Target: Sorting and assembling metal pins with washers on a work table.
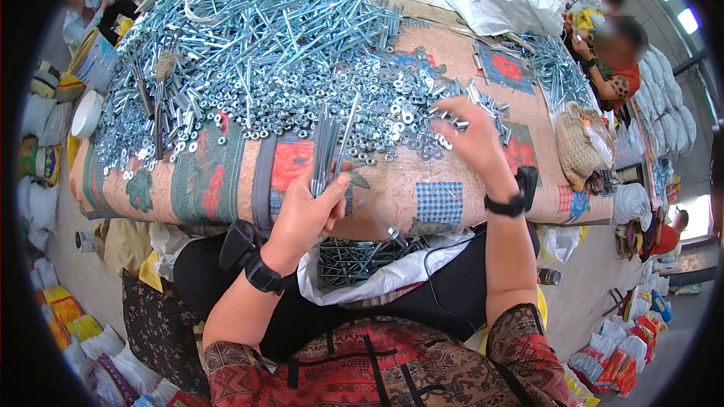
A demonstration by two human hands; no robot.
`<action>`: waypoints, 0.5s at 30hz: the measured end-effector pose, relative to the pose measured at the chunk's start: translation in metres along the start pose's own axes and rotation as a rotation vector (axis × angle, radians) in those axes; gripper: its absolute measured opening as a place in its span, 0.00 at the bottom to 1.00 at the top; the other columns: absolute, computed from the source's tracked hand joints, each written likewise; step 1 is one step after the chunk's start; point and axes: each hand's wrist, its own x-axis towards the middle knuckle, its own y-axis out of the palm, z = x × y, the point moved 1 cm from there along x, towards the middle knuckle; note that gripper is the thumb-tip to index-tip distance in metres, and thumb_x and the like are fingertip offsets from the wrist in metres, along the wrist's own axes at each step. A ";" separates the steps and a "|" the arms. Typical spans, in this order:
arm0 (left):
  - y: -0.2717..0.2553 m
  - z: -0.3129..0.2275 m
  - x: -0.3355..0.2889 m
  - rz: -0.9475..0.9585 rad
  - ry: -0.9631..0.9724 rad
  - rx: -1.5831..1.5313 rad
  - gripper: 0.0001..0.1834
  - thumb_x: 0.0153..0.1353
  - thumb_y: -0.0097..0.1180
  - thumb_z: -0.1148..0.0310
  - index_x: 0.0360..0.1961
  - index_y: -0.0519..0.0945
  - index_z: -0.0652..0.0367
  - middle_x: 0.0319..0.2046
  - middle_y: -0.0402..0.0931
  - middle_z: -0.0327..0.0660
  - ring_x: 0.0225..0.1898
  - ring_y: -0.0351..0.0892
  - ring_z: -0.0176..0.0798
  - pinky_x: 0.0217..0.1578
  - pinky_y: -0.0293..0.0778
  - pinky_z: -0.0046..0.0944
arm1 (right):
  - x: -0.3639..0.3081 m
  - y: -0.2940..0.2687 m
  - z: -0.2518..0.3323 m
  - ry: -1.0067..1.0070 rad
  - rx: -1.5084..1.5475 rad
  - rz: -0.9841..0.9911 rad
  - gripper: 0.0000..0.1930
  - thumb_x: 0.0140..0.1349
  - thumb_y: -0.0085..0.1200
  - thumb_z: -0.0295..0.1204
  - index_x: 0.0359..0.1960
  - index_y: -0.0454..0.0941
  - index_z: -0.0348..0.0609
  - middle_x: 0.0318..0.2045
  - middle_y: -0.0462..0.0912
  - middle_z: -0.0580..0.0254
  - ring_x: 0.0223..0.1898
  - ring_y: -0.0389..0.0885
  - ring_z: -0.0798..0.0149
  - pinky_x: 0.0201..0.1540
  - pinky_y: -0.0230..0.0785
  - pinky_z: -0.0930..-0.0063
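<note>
My left hand (pixel 305 215) is closed around an upright bundle of thin metal rods (pixel 324 147), their ends pointing away from me. One rod (pixel 349 120) leans out from the bundle to the right. Over the right edge of the heap of small parts, my right hand (pixel 473 136) is curled, thumb and forefinger apart, with nothing visible between them. Loose washers and nuts (pixel 362 102) lie spread just beyond and between both hands. Behind them rises a big pile of long silvery bolts or rods (pixel 271 22).
A patterned cloth (pixel 388 181) covers the work surface. In my lap, a white sack (pixel 354 292) holds more dark rods. A woven bag (pixel 581 143) stands at the right, near a co-worker (pixel 630 68). A white bowl (pixel 87 114) sits at the left edge.
</note>
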 end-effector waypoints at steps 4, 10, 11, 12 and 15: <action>-0.007 0.013 0.007 0.126 -0.119 -0.199 0.17 0.63 0.57 0.64 0.50 0.76 0.61 0.17 0.73 0.33 0.12 0.63 0.22 0.13 0.56 0.23 | 0.016 0.005 -0.039 -0.079 -0.650 -0.195 0.14 0.49 0.63 0.30 0.39 0.82 0.47 0.41 0.78 0.59 0.46 0.73 0.52 0.49 0.65 0.57; -0.009 0.016 0.004 0.193 -0.182 -0.201 0.17 0.63 0.58 0.64 0.50 0.76 0.61 0.17 0.72 0.32 0.12 0.63 0.21 0.12 0.54 0.22 | 0.009 -0.001 -0.001 0.404 0.603 0.117 0.12 0.65 0.54 0.28 0.47 0.78 0.35 0.34 0.83 0.64 0.34 0.76 0.78 0.38 0.70 0.83; -0.008 0.016 0.004 0.212 -0.201 -0.198 0.17 0.63 0.58 0.64 0.50 0.77 0.60 0.17 0.72 0.31 0.12 0.63 0.21 0.12 0.53 0.22 | 0.006 0.000 0.003 0.407 0.607 0.113 0.12 0.65 0.54 0.28 0.47 0.78 0.35 0.34 0.83 0.64 0.34 0.76 0.78 0.38 0.70 0.83; -0.007 0.015 0.004 0.213 -0.205 -0.193 0.17 0.63 0.58 0.64 0.50 0.77 0.60 0.17 0.72 0.31 0.12 0.63 0.21 0.12 0.53 0.22 | 0.003 0.001 0.010 0.381 0.650 0.147 0.13 0.65 0.53 0.28 0.49 0.77 0.35 0.35 0.83 0.63 0.34 0.76 0.77 0.39 0.70 0.83; -0.001 0.012 0.002 0.252 -0.223 -0.194 0.16 0.63 0.58 0.64 0.49 0.77 0.60 0.16 0.72 0.32 0.11 0.63 0.21 0.11 0.53 0.22 | -0.002 0.005 0.022 0.376 0.748 0.180 0.15 0.64 0.53 0.27 0.52 0.76 0.37 0.36 0.82 0.63 0.35 0.76 0.75 0.42 0.69 0.81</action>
